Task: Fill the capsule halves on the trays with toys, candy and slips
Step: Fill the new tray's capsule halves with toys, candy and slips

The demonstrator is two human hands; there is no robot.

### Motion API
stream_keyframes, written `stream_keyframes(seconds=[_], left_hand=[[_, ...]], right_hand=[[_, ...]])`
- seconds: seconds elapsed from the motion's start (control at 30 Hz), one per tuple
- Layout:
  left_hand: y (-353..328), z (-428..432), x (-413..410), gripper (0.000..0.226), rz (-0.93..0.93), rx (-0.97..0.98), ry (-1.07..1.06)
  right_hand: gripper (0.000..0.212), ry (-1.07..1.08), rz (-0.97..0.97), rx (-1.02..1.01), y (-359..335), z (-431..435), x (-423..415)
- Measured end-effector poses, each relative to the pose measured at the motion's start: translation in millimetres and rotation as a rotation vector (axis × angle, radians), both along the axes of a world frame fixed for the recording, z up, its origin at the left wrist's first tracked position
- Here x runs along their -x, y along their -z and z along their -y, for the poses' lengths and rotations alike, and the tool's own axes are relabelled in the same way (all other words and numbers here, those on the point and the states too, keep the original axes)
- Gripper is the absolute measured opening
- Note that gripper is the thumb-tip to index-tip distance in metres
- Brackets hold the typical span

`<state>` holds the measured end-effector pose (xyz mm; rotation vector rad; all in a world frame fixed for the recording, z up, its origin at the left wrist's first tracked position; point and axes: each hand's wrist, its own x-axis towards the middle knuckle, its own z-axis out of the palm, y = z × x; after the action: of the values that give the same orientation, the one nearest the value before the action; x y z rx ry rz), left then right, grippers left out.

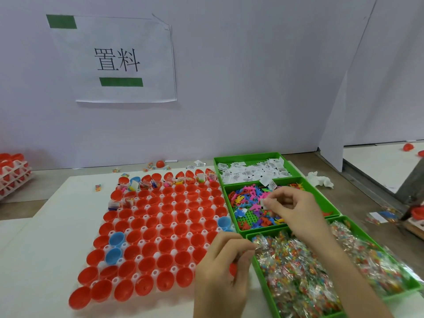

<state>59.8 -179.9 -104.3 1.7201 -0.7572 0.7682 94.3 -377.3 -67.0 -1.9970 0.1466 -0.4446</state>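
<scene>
Pretty early days here. On the tray (173, 269), only the back row of capsule halves (167, 180) looks loaded with toys, candy and slips, plus a handful at the left end of the next two rows. Everything nearer, which is most of the red halves and the few blue ones (115, 239), is still sitting empty, so the bulk of the job is left.

A white slip (263, 203) is pinched between thumb and fingertips of the right hand (296, 210), held over the toy bin (321, 198), just short of the slip bin (250, 155) behind it. The left hand (222, 267) is curled, and a clear candy packet (260, 243) looks to be nipped at its fingertips, right at the near-left corner of the candy bin (259, 269). Whether anything else is tucked in either palm can't be told. All three bins are still well stocked.
</scene>
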Motion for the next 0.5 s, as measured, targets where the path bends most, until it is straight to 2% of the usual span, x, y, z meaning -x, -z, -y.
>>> stream_keyframes(seconds=[0.33,0.5], left_hand=[[-3.0,-0.3,-0.4,0.008,0.041,0.008,-0.076],[-3.7,-0.7,0.4,0.009,0.017,-0.002,-0.073]], right_hand=[[0.033,-0.03,-0.055,0.255,6.7,-11.5,-1.4],[0.019,-0.099,-0.072,0.457,2.8,-12.1,-10.1]])
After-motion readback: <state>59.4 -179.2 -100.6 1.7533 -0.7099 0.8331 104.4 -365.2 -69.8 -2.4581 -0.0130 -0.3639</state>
